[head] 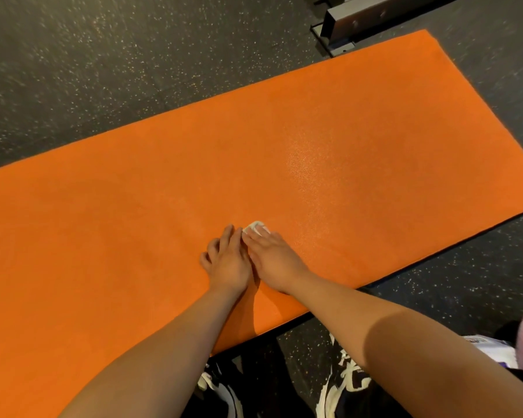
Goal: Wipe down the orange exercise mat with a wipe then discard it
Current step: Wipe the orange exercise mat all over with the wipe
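Two hands are lying side by side, touching: right hand (274, 260) pressing straight fingers on the white wipe (255, 228), left hand (228, 262) resting open on the orange mat (133, 206). Bare mat is spreading left and ahead; its near edge is crossing beneath the forearms (360, 321).

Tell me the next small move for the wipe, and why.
Probably slide the wipe away across the orange mat: the right hand presses it flat on the mat's near half, the left hand rests alongside, and much mat lies beyond.
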The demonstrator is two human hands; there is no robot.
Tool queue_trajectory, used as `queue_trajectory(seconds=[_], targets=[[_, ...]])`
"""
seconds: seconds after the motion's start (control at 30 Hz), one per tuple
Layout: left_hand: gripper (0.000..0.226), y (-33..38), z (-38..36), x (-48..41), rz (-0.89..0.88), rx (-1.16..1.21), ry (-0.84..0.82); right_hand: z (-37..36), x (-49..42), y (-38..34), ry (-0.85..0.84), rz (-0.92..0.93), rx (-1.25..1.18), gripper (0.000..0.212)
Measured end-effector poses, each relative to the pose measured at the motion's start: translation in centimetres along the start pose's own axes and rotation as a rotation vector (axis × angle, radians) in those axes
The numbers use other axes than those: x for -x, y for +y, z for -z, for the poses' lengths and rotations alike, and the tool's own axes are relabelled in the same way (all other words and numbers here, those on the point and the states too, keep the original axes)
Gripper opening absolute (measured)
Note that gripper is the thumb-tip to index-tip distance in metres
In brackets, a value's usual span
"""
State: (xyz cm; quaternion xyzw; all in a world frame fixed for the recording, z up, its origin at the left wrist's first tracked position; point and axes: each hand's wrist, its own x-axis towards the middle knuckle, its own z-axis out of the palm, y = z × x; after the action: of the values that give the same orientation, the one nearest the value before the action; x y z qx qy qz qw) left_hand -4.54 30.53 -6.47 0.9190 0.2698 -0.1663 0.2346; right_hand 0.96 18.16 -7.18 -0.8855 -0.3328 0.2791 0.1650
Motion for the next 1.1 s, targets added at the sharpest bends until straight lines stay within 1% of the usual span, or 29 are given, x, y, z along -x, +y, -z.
queue_trajectory(seconds=[0.07,0.13,0.2,0.27,0.33,0.4,0.47,0.53,0.57,0.6,0.67,0.7,0.73,0.77,0.8,0.9,0.93,1.0,1.03,1.1], targets=[[0.047,-0.5,0.5,-0.6,-0.026,-0.063,-0.004,0.7,-0.3,1.4,0.010,0.030,0.077,0.055],[0.049,-1.2,1.0,-1.2,-0.061,-0.135,-0.050,1.8,-0.4,3.1,0.077,-0.093,0.105,0.055],[0.050,-1.4,1.1,-1.3,-0.063,-0.152,-0.063,2.7,-0.5,4.3,0.140,-0.264,0.046,0.056],[0.050,-0.9,0.9,-1.2,-0.045,-0.140,-0.051,2.5,-0.9,3.6,0.167,-0.317,0.005,0.057],[0.050,-0.2,0.8,-1.6,-0.038,-0.122,-0.036,1.8,-1.5,1.6,0.148,-0.252,-0.039,0.058],[0.050,0.4,1.0,-2.4,-0.031,-0.102,-0.012,1.0,-2.1,0.1,0.075,-0.132,-0.063,0.056],[0.051,0.4,1.1,-3.2,-0.007,-0.073,-0.001,0.8,-2.5,0.2,0.017,-0.040,-0.010,0.054],[0.051,0.0,1.1,-3.6,0.006,-0.061,-0.006,1.4,-2.8,1.9,0.026,0.003,0.086,0.053],[0.051,-0.2,1.0,-3.6,-0.002,-0.073,-0.009,1.9,-2.9,2.9,0.053,-0.022,0.103,0.052],[0.051,-0.3,0.9,-3.6,-0.012,-0.086,-0.013,2.4,-2.9,3.9,0.087,-0.098,0.089,0.053],[0.051,-0.4,0.7,-3.5,-0.024,-0.096,-0.018,3.3,-3.2,5.3,0.151,-0.311,0.018,0.056],[0.050,-0.4,0.6,-3.5,-0.027,-0.096,-0.022,3.4,-3.5,5.3,0.168,-0.386,-0.011,0.057],[0.050,-0.4,0.5,-3.6,-0.027,-0.092,-0.020,3.3,-3.9,4.8,0.176,-0.417,-0.037,0.059],[0.050,-0.5,0.4,-3.7,-0.025,-0.083,-0.017,3.0,-4.3,4.0,0.178,-0.403,-0.067,0.061],[0.050,-0.6,0.3,-3.7,-0.023,-0.073,-0.012,2.7,-4.6,3.0,0.170,-0.346,-0.100,0.061],[0.052,-1.0,0.1,-3.6,-0.043,-0.047,-0.013,1.5,-4.7,0.4,0.038,-0.067,-0.075,0.057],[0.052,-1.1,0.1,-3.6,-0.054,-0.034,-0.015,1.2,-4.6,0.1,0.003,-0.012,-0.045,0.056],[0.052,-1.2,0.1,-3.5,-0.063,-0.029,-0.006,1.5,-4.3,0.8,-0.012,0.019,0.032,0.055],[0.052,-1.3,0.1,-3.5,-0.064,-0.039,-0.007,1.8,-4.1,1.4,0.000,0.001,0.076,0.055],[0.052,-1.2,0.2,-3.6,-0.065,-0.060,-0.021,2.6,-3.9,3.1,0.063,-0.126,0.091,0.057]])
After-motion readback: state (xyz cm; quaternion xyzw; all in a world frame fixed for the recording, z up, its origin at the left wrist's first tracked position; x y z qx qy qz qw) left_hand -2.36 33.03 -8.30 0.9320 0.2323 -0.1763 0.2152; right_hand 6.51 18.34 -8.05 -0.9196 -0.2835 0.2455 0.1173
